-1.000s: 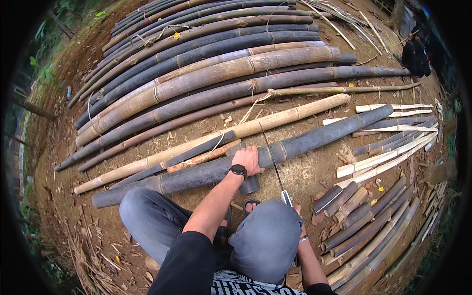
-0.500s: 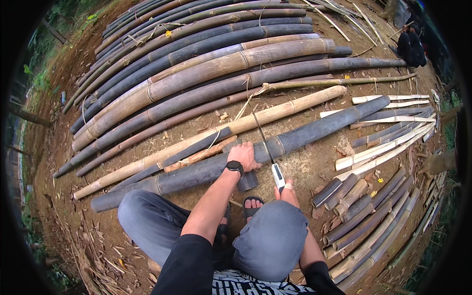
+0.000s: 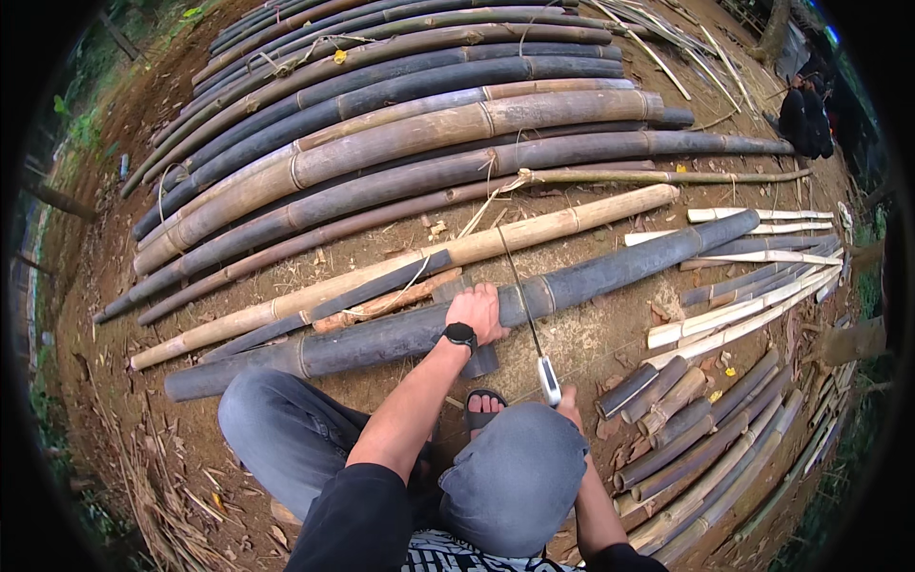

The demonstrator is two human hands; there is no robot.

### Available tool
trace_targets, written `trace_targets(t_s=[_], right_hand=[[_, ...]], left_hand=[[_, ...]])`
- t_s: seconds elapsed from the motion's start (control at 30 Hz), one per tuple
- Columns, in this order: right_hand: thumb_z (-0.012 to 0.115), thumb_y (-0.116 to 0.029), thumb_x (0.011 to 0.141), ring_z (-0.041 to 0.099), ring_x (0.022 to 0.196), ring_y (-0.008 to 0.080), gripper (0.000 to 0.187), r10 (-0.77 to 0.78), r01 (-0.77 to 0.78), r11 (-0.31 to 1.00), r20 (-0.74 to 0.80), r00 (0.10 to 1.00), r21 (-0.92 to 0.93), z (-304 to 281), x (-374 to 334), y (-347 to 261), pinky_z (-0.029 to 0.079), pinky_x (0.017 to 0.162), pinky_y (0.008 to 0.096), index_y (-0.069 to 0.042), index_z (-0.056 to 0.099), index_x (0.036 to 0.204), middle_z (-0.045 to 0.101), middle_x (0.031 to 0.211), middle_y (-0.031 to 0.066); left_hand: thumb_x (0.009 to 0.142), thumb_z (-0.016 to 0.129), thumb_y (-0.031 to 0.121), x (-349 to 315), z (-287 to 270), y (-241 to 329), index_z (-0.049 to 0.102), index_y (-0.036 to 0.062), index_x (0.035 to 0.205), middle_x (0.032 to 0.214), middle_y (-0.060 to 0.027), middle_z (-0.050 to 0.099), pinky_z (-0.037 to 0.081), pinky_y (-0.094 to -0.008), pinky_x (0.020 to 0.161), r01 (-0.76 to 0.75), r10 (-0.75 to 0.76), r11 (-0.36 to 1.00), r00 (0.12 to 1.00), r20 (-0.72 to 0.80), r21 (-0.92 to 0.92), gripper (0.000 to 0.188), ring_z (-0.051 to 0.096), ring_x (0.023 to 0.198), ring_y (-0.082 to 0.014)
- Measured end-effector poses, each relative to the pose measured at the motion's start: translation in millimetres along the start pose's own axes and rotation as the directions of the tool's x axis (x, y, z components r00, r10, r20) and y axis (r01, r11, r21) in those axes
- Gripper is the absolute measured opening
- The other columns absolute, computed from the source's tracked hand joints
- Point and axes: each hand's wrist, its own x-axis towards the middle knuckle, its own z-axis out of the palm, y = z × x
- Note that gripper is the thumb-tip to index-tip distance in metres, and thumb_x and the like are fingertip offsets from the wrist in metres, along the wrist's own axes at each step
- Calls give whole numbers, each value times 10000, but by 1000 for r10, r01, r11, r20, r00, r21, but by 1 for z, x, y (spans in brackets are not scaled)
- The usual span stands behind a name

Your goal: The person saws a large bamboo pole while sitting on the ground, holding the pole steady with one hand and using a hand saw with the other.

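A long dark bamboo pole lies slanting across in front of me, resting over a short dark bamboo piece. My left hand, with a black watch at its wrist, presses down on the pole with its fingers wrapped over the top. To the right of it, my right hand holds a handsaw by its white handle, partly hidden behind my knee. The saw's thin blade crosses the pole just right of my left hand, close to a node. How deep the blade sits cannot be made out.
Beyond the pole lie a pale bamboo pole and a large row of bamboo poles. Split bamboo strips and short cut lengths lie at the right. A person sits at the far right.
The handsaw and my right hand have moved back toward me, along the blade's line. My left hand stays on the pole. The whole view has shifted slightly.
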Motion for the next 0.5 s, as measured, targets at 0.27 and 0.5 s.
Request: trace_targets(t_s=[0.27,0.5], right_hand=[[625,-306,963,633,899,559,455,107,-111,986,37,994,126,-5,-24,3,489,742,600,-8,363,1184,659,917,358],[587,-265,981,673,819,455,348,90,-96,988,52,995,124,-6,-27,23,511,708,511,-9,393,1115,657,884,286]], left_hand=[[679,826,537,-8,-3,0,584,-52,1098,1086,-223,692,568,-408,863,-45,45,999,999,-1,-8,762,706,987,-342],[689,814,549,4,-9,-4,580,-55,1110,1078,-224,694,571,-414,848,-26,29,998,998,59,-53,773,705,989,-350]])
